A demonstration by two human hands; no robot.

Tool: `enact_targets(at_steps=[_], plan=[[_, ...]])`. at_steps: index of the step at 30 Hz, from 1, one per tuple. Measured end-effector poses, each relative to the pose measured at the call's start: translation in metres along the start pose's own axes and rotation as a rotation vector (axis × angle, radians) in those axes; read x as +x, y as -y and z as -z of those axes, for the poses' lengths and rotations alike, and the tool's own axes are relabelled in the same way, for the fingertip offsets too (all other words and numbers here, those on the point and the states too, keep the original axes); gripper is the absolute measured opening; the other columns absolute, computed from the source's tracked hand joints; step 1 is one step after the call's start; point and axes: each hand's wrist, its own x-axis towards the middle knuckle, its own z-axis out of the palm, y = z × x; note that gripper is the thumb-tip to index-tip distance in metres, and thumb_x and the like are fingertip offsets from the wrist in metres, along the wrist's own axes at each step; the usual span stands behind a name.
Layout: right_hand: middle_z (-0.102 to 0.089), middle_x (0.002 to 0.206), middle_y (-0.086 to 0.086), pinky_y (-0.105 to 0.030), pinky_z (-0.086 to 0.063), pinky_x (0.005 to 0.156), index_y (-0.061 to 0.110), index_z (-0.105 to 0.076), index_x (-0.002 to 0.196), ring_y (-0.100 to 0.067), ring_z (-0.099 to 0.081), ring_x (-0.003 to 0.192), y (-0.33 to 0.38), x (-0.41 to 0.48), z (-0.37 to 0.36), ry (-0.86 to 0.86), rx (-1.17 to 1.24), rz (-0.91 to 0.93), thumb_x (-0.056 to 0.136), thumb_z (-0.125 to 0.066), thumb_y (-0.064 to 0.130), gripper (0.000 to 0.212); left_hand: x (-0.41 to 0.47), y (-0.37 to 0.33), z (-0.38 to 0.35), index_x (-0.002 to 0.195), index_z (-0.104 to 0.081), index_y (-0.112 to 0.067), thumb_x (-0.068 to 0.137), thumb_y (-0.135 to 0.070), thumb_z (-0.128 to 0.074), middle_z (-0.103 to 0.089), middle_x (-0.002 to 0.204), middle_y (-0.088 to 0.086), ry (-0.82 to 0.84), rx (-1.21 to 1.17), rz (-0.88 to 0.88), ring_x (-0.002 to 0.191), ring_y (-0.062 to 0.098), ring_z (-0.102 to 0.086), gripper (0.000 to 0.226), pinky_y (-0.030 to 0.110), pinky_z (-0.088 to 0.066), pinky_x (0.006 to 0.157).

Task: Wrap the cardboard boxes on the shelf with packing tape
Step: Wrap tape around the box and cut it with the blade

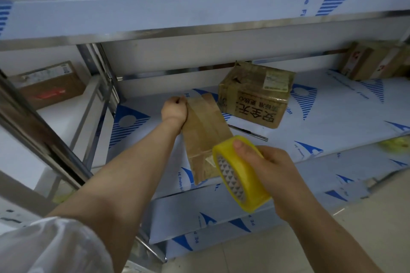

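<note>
Four cardboard boxes (pixel 206 131) (pixel 255 97) (pixel 372 62) (pixel 48 84), one tape roll (pixel 241 178), left hand (pixel 174 110), right hand (pixel 274 173)

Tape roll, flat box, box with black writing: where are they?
tape roll (pixel 253 184), head view, yellow outer band.
flat box (pixel 204 131), head view, taped top face.
box with black writing (pixel 257 111), head view, printed front face.

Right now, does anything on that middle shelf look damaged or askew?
Yes. The printed box on the middle shelf sits skewed to the shelf edge, lettering upside down from here, and its far top corner is torn and crumpled. The flat box in the left hand and the tape roll in the right hand look intact.
</note>
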Motion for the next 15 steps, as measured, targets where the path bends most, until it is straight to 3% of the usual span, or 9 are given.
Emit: enact_targets(at_steps=[2,4,6,10,12,14,15], plan=[[-0.064,0.079,-0.025,-0.038,-0.05,0.063,-0.008,-0.063,0.088,-0.023,-0.057,0.066,-0.014,0.002,-0.005,-0.005,0.024,0.006,0.079,-0.063,0.051,0.059,0.002,0.001,-0.002,0.11,-0.063,-0.007,0.1,-0.03,-0.04,-0.063,0.112,0.018,0.009,0.002,0.0,0.104,0.034,-0.058,0.035,0.036,-0.046,0.087],[-0.051,0.054,-0.004,-0.03,-0.041,0.058,0.003,-0.056,0.063,-0.013,-0.048,0.055,-0.031,0.005,-0.012,-0.003,0.004,0.015,0.08,-0.062,0.051,0.051,0.005,0.003,-0.003,0.111,-0.063,-0.009,0.1,-0.031,-0.04,-0.064,0.112,0.017,0.001,0.015,-0.006,0.104,0.033,-0.058,0.034,0.034,-0.045,0.086],[-0.038,0.042,0.009,-0.025,-0.035,0.054,0.017,-0.043,0.052,-0.005,-0.039,0.044,-0.048,0.007,-0.02,0.0,-0.044,0.013,0.083,-0.062,0.047,0.047,0.007,0.005,-0.004,0.112,-0.063,-0.009,0.101,-0.032,-0.04,-0.063,0.112,0.016,0.012,0.049,0.006,0.104,0.032,-0.058,0.035,0.033,-0.044,0.084],[-0.037,0.039,0.01,-0.023,-0.03,0.054,0.022,-0.038,0.052,-0.004,-0.035,0.043,-0.07,0.019,-0.029,-0.017,-0.07,0.041,0.086,-0.062,0.042,0.046,0.007,-0.013,-0.001,0.117,-0.055,0.0,0.103,-0.016,-0.032,-0.058,0.12,0.021,0.074,0.221,0.08,0.108,0.033,-0.056,0.032,0.039,-0.045,0.095],[-0.038,0.039,0.01,-0.023,-0.03,0.054,0.022,-0.039,0.052,-0.005,-0.036,0.044,-0.072,0.025,-0.031,-0.019,-0.084,0.056,0.085,-0.062,0.042,0.045,0.009,-0.033,0.0,0.127,-0.047,-0.004,0.099,-0.005,-0.033,-0.054,0.128,0.018,-0.01,0.305,0.042,0.114,0.031,-0.053,0.032,0.043,-0.038,0.105],[-0.037,0.038,0.009,-0.021,-0.028,0.052,0.022,-0.037,0.051,-0.004,-0.036,0.041,-0.072,0.028,-0.032,-0.033,-0.075,0.068,0.086,-0.062,0.039,0.046,0.006,-0.05,-0.008,0.135,-0.041,-0.01,0.099,-0.015,-0.033,-0.053,0.13,0.016,0.013,0.475,-0.128,0.116,0.031,-0.052,0.037,0.045,-0.036,0.106],[-0.037,0.038,0.009,-0.021,-0.028,0.051,0.022,-0.037,0.05,-0.004,-0.036,0.04,-0.073,0.029,-0.031,-0.038,-0.069,0.073,0.086,-0.063,0.037,0.046,0.003,-0.054,-0.014,0.13,-0.044,-0.012,0.1,-0.031,-0.03,-0.056,0.124,0.015,0.073,0.567,-0.201,0.111,0.032,-0.053,0.038,0.045,-0.04,0.101]])
